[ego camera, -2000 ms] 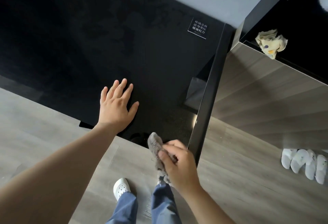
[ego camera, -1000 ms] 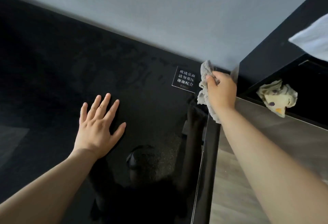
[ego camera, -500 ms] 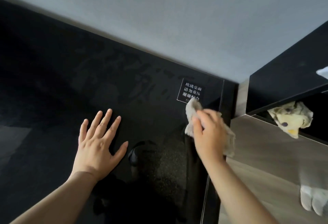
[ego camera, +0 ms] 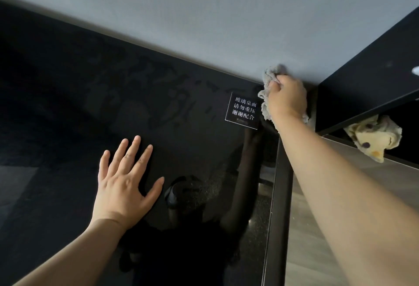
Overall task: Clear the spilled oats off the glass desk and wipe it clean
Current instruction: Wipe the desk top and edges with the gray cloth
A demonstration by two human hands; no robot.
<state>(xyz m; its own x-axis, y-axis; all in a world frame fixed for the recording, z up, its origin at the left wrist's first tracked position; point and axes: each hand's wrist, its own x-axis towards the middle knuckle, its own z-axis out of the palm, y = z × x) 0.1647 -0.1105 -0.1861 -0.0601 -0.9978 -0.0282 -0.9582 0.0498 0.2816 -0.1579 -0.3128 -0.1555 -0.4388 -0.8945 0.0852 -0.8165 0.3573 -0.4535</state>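
My right hand (ego camera: 286, 99) is closed around the grey cloth (ego camera: 271, 81) at the far right corner of the black glass tabletop (ego camera: 68, 104), just right of the small sign (ego camera: 243, 111). My left hand (ego camera: 123, 183) lies flat and open on the glass, nearer to me than the sign. Fine specks (ego camera: 213, 186) show between this hand and the sign.

The right hand (ego camera: 286, 98) hides most of the grey cloth (ego camera: 268, 81)

A grey wall (ego camera: 226, 13) fills the top of the frame. At right, a crumpled yellow cloth (ego camera: 371, 137) lies in a black shelf unit (ego camera: 362, 77). Wood-look floor (ego camera: 317, 251) shows lower right.
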